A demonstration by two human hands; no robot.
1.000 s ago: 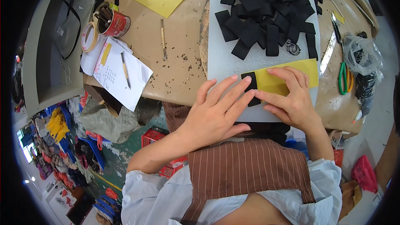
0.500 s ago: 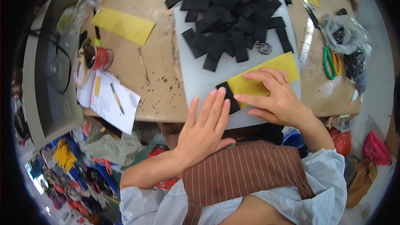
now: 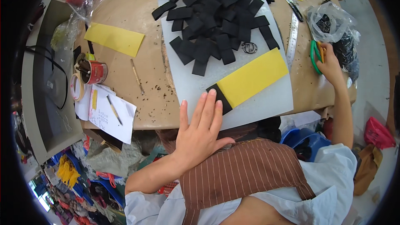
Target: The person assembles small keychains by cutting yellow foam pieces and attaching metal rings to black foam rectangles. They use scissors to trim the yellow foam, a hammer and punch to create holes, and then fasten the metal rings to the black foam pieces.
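Observation:
My left hand (image 3: 200, 118) lies flat with fingers stretched, its fingertips on a short black fabric strip (image 3: 223, 100). That strip meets the left end of a yellow rectangular card (image 3: 254, 77) on a white board (image 3: 260, 106). Off to the right, my right hand (image 3: 331, 66) has its fingers closed around the orange handle of a pair of scissors (image 3: 313, 58) with a second, green handle. The exact finger grip is partly hidden. A heap of black fabric strips (image 3: 214, 23) covers the far part of the board, with a small dark wire-like coil (image 3: 249, 48) beside it.
At left lie another yellow card (image 3: 114, 38), a thin stick (image 3: 136, 77), a red tin (image 3: 98, 72), a tape roll (image 3: 77, 86) and paper (image 3: 110, 116) with a pen. A metal ruler (image 3: 293, 37), black-handled snips (image 3: 295, 8) and a clear plastic bag (image 3: 333, 21) lie right.
My right hand has left the yellow card and moved right to the scissors, closing on a handle. My left hand stays flat at the black strip. The whole view has shifted slightly.

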